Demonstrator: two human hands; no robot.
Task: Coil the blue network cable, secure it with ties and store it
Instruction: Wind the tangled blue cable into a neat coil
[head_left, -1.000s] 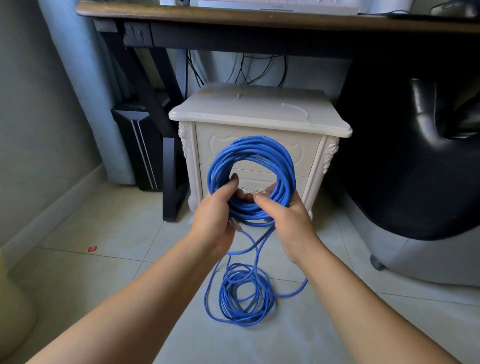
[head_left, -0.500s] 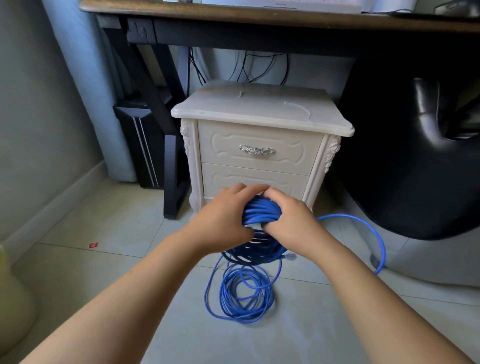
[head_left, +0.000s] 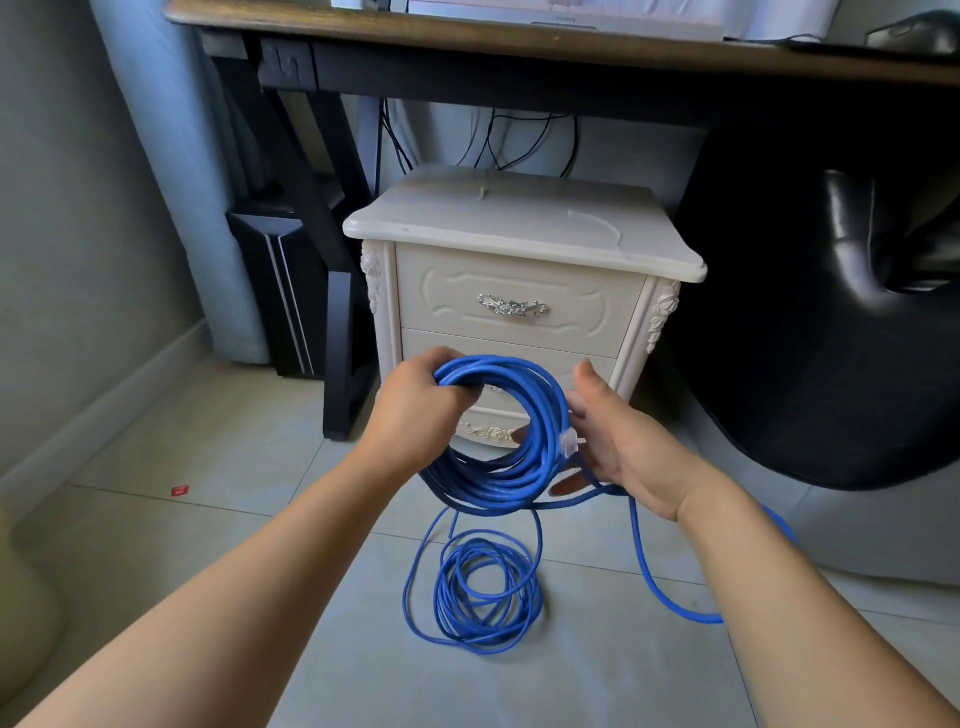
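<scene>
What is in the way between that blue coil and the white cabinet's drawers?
Nothing visible lies between the coil, gripped by the left hand, and the cabinet. Its top drawer is shut, though, and loose cable trails on the floor.

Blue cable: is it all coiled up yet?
Only partly. The left hand grips a coil of the blue cable, but a loose heap of it lies on the floor. No tie shows.

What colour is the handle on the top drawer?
The handle is silver; head view.
</scene>
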